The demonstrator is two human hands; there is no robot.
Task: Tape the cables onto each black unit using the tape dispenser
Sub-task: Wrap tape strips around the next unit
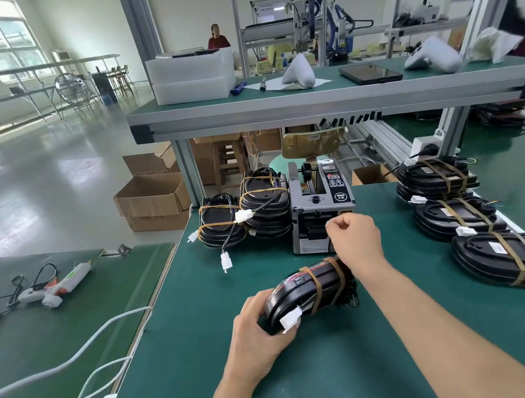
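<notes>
Gripping one black unit with the left hand, fingers curled round its near end, right beside a white plug. Held it tipped up on its edge on the green counter, just in front of the tape dispenser. Saw two brown tape bands wrapped across the middle of that unit, and thin cables bunched up on its far side.

Reached the right hand up to the front slot of the tape dispenser, with the fingers curled in and the thumb close to the first finger. Could not tell if a bit of tape was pinched there or nothing at all.

Saw two stacks of black units just left of the tape dispenser, the taller one touching its side. Saw yellow-brown bands round them and white plugs hanging off on black cables.

Spotted more taped units to the right of the tape dispenser, well apart from it, lying in a row with brown strips across each one.

Noticed open cardboard boxes on the floor, behind and to the left of the tape dispenser. Noticed a white glue gun far to the left of the tape dispenser, lying on another green top with its cord beside it.
</notes>
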